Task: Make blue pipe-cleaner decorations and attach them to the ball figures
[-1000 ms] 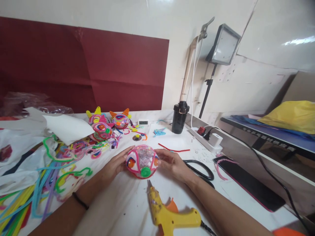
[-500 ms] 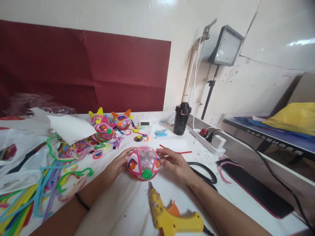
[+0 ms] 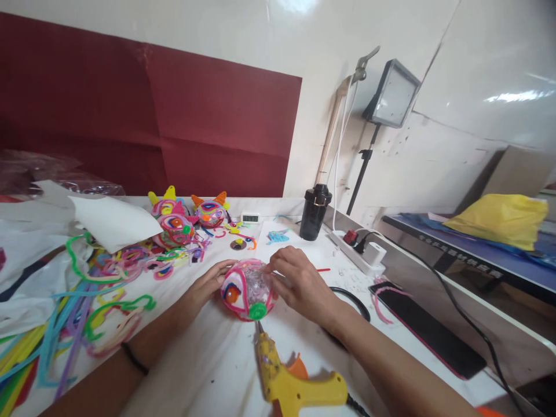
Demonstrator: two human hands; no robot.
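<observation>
A round clear ball [image 3: 254, 284], trimmed with pink pipe cleaners, an orange-and-blue eye and a green nose, sits on the white table. My left hand [image 3: 211, 284] is curved around its left side, fingers against it. Over the upper right of the ball is my right hand [image 3: 295, 284], its fingers bent and the fingertips on the surface, covering the eye on that side. Whether those fingertips pinch anything small is hidden. Just in front of the ball lies a yellow glue gun [image 3: 289, 376] with an orange trigger, its nozzle pointing toward the ball.
Finished-looking decorated balls [image 3: 174, 226] with horns or ears stand at the back left. Loose pipe cleaners [image 3: 73, 324] and white paper [image 3: 113, 223] cover the left. At the right are a black cup [image 3: 315, 214], a power strip [image 3: 358, 255], a phone-like black slab [image 3: 430, 330] and cables.
My right hand has lifted from the ball's right side onto its upper right, fingers more bent. The ball has turned slightly, and my left hand stays on it. The view has shifted a little.
</observation>
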